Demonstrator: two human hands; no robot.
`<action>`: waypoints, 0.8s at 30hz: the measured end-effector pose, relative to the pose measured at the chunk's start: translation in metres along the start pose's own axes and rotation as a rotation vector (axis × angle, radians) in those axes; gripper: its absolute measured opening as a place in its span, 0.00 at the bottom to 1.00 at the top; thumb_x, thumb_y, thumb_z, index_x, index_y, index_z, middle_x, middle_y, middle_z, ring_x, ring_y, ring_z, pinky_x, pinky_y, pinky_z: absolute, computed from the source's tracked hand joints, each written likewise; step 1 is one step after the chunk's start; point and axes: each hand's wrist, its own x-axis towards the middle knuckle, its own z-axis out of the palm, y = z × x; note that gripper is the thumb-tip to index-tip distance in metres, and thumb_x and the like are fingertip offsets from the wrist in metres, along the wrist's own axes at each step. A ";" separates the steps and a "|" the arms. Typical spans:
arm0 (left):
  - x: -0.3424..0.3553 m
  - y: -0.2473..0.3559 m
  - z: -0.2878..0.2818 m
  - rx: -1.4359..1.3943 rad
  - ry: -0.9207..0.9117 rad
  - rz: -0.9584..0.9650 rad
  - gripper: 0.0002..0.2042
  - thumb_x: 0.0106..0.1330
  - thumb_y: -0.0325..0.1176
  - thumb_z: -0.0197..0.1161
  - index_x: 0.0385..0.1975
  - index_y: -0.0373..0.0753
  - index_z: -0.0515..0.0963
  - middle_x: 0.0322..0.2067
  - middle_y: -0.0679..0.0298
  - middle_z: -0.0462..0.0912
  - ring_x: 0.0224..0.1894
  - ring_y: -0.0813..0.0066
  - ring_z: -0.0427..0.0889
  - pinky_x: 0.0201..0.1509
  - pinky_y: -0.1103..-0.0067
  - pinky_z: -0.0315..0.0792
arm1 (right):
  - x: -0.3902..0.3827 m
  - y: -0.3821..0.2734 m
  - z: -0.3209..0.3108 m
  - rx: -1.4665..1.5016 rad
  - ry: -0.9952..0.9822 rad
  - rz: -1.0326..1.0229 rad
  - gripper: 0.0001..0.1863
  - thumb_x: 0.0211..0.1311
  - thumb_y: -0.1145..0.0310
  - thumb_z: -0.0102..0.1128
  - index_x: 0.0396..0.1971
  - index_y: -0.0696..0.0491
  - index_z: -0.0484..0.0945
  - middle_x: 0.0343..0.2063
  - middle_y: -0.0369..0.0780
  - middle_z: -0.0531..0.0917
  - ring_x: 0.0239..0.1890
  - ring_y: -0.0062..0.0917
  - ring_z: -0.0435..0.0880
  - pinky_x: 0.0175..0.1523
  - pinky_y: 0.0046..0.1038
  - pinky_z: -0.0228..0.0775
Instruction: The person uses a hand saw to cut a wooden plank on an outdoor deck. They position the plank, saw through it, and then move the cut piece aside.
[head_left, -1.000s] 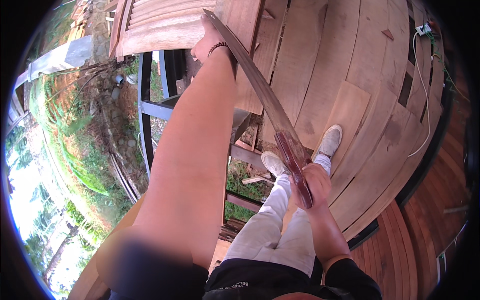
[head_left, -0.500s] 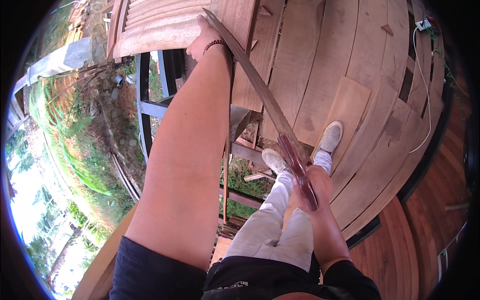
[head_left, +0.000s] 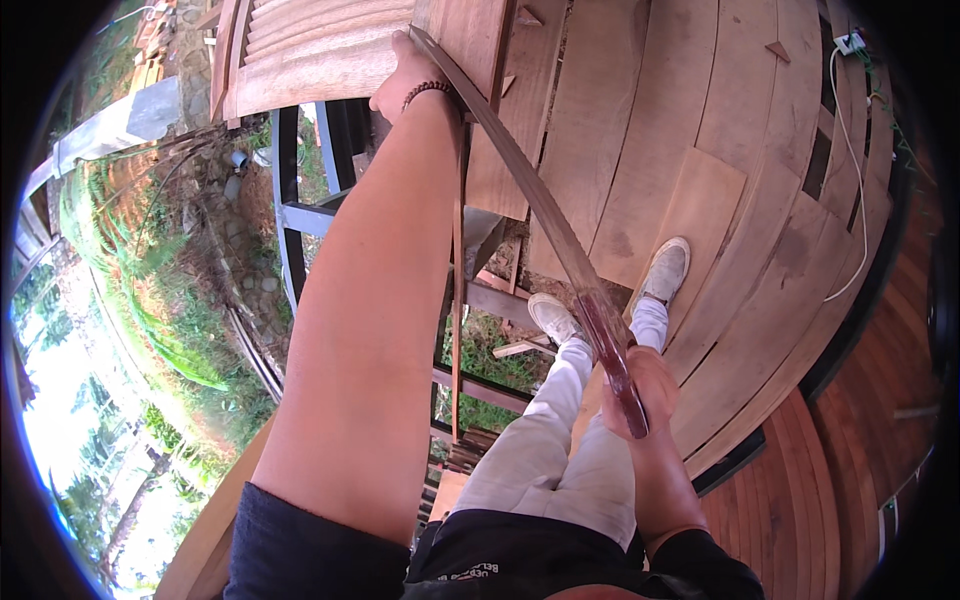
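Note:
My left hand [head_left: 405, 72] grips the edge of a wooden board [head_left: 310, 75] at the top, beside slatted pieces; its fingertips are partly hidden. A long handsaw [head_left: 530, 190] slants from that edge down to the right, its blade tip beside my left hand's fingers. My right hand [head_left: 645, 385] is closed round the saw's dark red handle, low right of centre. A thin wooden strip [head_left: 457, 355] extends downward below my left wrist, partly behind my forearm.
Plank decking [head_left: 640, 130] lies under and around my shoes. A gap with dark steel framing [head_left: 288, 250] shows ground and plants below. A white power socket [head_left: 848, 44] with cords is at upper right, and darker curved flooring [head_left: 760, 530] lies lower right.
The saw and my right hand have moved down and to the right, toward me. My left hand has shifted slightly left, and more of the thin strip shows below it.

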 end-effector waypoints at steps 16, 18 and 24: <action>0.014 -0.005 0.013 -0.070 -0.085 0.006 0.44 0.60 0.62 0.63 0.57 0.24 0.58 0.52 0.42 0.78 0.51 0.51 0.83 0.57 0.67 0.76 | 0.078 0.026 0.050 -0.038 0.101 0.032 0.11 0.39 0.82 0.66 0.19 0.55 0.71 0.17 0.42 0.73 0.20 0.39 0.75 0.26 0.34 0.68; 0.013 -0.006 0.010 -0.006 -0.058 0.041 0.44 0.61 0.63 0.62 0.57 0.24 0.58 0.52 0.42 0.78 0.51 0.51 0.83 0.58 0.67 0.76 | 0.076 0.024 0.052 -0.056 0.089 0.065 0.11 0.39 0.82 0.65 0.19 0.55 0.70 0.18 0.42 0.72 0.21 0.39 0.75 0.26 0.34 0.66; -0.001 -0.003 0.000 -0.022 -0.040 0.028 0.44 0.60 0.63 0.62 0.58 0.24 0.58 0.52 0.41 0.79 0.53 0.49 0.82 0.59 0.67 0.74 | -0.007 0.015 0.009 -0.006 0.034 -0.027 0.06 0.51 0.79 0.65 0.26 0.59 0.75 0.23 0.47 0.80 0.23 0.42 0.81 0.31 0.35 0.76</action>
